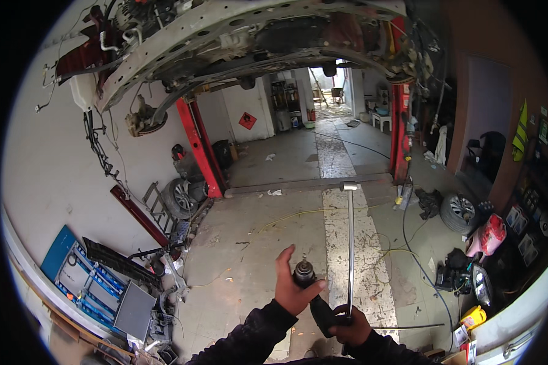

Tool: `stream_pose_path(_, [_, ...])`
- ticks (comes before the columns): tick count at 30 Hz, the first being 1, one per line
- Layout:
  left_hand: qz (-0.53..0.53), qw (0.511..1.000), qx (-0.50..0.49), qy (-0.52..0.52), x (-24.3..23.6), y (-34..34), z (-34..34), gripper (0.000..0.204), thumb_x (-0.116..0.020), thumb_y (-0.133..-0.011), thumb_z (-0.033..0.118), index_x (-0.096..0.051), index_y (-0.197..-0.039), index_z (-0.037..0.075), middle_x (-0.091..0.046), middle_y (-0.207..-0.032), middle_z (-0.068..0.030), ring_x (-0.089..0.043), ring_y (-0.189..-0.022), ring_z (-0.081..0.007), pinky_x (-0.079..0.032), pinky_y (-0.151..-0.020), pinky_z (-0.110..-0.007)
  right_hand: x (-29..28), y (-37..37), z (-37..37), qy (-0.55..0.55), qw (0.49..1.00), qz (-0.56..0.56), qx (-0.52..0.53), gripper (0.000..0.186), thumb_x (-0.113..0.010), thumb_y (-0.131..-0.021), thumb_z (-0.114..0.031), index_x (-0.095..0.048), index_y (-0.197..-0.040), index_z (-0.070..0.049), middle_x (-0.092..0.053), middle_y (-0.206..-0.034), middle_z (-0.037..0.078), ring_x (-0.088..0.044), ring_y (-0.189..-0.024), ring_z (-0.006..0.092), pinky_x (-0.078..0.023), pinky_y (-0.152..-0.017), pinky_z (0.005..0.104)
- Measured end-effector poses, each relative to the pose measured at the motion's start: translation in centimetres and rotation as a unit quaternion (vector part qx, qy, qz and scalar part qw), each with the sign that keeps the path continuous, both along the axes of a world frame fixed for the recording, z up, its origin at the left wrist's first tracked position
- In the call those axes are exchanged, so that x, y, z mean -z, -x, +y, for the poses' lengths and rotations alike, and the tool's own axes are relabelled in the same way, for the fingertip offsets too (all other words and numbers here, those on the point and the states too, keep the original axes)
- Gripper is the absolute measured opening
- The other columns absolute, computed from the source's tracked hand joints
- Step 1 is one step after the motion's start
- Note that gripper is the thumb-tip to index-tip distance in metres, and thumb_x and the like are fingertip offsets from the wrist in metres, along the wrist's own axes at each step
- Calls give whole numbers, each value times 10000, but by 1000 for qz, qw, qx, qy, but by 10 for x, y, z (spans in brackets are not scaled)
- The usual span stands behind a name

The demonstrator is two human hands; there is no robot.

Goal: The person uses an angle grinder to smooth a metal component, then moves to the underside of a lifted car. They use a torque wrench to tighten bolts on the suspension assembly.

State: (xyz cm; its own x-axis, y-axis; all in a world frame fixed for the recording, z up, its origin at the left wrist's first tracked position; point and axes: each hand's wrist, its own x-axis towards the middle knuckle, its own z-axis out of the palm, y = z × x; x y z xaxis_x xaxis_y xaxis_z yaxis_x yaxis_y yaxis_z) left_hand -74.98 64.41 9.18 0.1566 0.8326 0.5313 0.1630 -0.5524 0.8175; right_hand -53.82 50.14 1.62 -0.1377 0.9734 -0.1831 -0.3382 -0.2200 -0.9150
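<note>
A black handheld power tool (304,274) with a round metal nose and a small drive tip lies across the space between my hands. My left hand (293,286) is around its front, thumb laid over the body and index finger stretched out beside the nose. At its rear end is my right hand (353,328), closed, with fingers curled. A long chrome bar wrench (351,249) also runs up from that right hand, ending in a short crosswise socket head. The hidden side of each hand does not show.
A stripped vehicle underside (274,45) hangs overhead between red lift posts (200,146). Wheels (460,210), a headlight (481,285) and a yellow container (474,317) are at right. Blue metal frames (94,286) lean at left. A dark hose (417,255) and a yellow cable (292,214) cross the floor.
</note>
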Motion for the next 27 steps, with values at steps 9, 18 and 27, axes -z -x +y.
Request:
stream_pose_path(9, [-388, 818, 117, 408, 71, 80, 42, 776, -750, -1148, 251, -301, -1772, 140, -622, -1619, -256, -625, -1503, -415, -557, -1206, -615, 5, 95, 139, -69, 992, -102, 1, 530, -1014, -905, -106, -672, -1303, -29, -789, -944, 74, -701, -701, 121, -543, -592, 304])
stream_pose_path(18, [-355, 822, 133, 425, 66, 194, 248, 399, -742, -1097, 79, -560, -1446, 11, -783, -1216, -220, -798, -1199, -434, -658, -1020, -565, 29, 221, 330, -8, 999, 28, 45, 272, -847, -1063, -104, -589, -1131, -50, -658, -756, 63, -554, -522, 131, -468, -484, 332])
stream_pose_path(27, [-295, 881, 177, 326, -46, 234, 514, 409, -757, -985, 59, -608, -1365, 36, -741, -1021, -185, -760, -879, -346, -656, -796, -493, -18, 134, 474, -152, 937, -220, 227, 77, -655, -1043, -5, -596, -1046, -54, -694, -776, 73, -645, -595, 158, -530, -541, 339])
